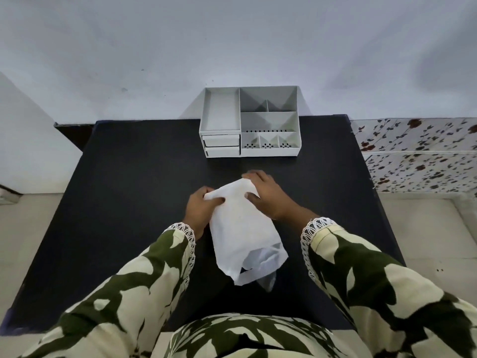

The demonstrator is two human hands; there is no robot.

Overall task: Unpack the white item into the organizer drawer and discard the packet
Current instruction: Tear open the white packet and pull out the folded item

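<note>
A white packet (242,228) lies on the black table (129,189), its open mouth turned toward me. Something pale and translucent shows inside the mouth (263,257), and a clear bit sticks out below it. My left hand (200,208) pinches the packet's far left corner. My right hand (268,195) grips the far right corner from above. The white organizer (249,121) stands at the table's far edge, apart from my hands. Its two small drawers (221,146) at the lower left are shut.
The organizer has an open tray on top left and several open compartments on the right. A pale wall rises behind the table. A floral-patterned surface (418,153) lies to the right, beyond the table's edge. Bare table surface spreads left and right of the packet.
</note>
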